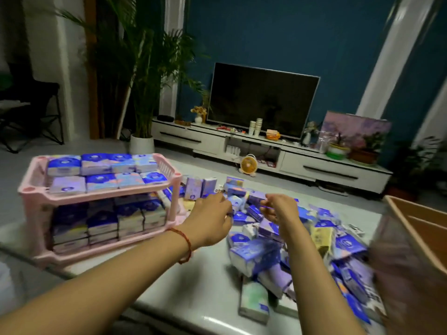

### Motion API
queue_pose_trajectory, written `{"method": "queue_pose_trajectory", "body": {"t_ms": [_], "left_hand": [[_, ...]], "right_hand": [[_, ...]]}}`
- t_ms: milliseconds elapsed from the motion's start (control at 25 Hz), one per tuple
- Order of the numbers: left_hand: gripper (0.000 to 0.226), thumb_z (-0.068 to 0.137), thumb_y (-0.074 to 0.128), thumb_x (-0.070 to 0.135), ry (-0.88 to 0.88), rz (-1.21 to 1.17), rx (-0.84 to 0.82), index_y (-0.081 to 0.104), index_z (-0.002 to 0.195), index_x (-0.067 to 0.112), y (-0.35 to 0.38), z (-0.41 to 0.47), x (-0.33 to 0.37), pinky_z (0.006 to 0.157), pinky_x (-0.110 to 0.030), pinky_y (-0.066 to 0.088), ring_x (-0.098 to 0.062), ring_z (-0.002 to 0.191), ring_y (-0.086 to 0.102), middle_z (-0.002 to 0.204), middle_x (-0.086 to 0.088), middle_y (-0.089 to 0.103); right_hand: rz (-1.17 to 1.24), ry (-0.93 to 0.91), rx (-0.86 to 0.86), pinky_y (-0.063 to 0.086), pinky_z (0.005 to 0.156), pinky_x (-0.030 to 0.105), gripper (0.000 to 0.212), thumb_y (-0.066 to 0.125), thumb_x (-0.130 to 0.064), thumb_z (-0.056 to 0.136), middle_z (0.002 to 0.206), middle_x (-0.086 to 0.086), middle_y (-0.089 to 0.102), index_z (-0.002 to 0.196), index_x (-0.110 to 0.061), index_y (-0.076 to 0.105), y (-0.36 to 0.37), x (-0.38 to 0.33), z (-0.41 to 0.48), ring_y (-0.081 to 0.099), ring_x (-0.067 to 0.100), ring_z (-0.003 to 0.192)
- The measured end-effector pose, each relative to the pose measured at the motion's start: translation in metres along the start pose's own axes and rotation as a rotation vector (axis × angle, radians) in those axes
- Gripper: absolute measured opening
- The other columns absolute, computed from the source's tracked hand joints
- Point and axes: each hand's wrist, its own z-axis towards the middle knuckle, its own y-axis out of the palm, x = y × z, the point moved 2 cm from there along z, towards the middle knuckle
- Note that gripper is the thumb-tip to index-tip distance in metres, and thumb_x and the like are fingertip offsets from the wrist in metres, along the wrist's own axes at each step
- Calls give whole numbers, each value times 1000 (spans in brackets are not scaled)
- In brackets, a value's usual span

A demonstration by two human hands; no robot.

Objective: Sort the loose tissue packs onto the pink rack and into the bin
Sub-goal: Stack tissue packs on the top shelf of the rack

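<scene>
Loose tissue packs (285,240) heaped on pale table (205,269), pink rack (101,197) filled at left, bin (420,235) at right edge, left hand (212,220) and right hand (280,209) curled over heap, grip not discernible, television (263,100) on far cabinet (278,151)

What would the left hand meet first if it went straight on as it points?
Probably the loose packs just past the left hand's fingertips, near the heap's far end. Blur hides whether it touches one already.

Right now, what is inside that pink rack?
The pink rack holds tissue packs on both levels. The top shelf packs lie flat in two rows, filling it. The lower shelf packs are stacked in layers. Anything behind those front stacks is hidden.
</scene>
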Motion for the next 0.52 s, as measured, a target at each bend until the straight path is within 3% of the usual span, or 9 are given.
{"method": "queue_pose_trajectory", "body": {"t_ms": [120,240,320,400,440,520], "left_hand": [[35,93,42,22,-117,-123,-174,47,128,16,47,12,-1,103,-37,34,-25,126,40,136,-7,43],[39,92,46,16,-206,-396,-297,47,131,14,84,32,-10,104,-30,36,-22,128,42,140,-7,43],[23,90,50,10,-261,-576,-488,57,110,14,102,46,-10,87,-19,41,-18,114,50,124,-8,53],[13,89,53,7,-277,-668,-674,52,84,19,105,57,-8,68,-12,38,-15,96,50,97,0,52],[9,89,54,8,-266,-682,-738,54,93,16,104,61,-8,71,-13,39,-15,100,48,98,1,51],[49,88,60,14,-204,-634,-790,42,133,10,106,63,-13,95,-22,40,-18,121,44,129,-6,49]], "right_hand": [[-288,-124,-48,46,55,24,15,48,3,88,78,12,61,87,-8,58,-11,11,14,54,21,64],[-923,-233,-224,44,76,28,28,50,2,82,107,14,62,104,-8,63,-10,28,38,58,29,95],[-1327,-270,-343,45,89,32,35,51,-7,83,122,13,53,117,-11,58,-6,41,48,50,32,112],[-1481,-276,-352,42,97,40,42,54,-13,84,128,13,43,125,-15,49,-4,45,53,43,33,120],[-1525,-276,-335,41,98,42,47,56,-13,83,130,13,40,129,-16,44,-4,47,56,42,34,122],[-1658,-291,-295,40,97,42,52,58,-13,83,133,15,36,131,-13,39,-1,52,58,39,35,123]]}}
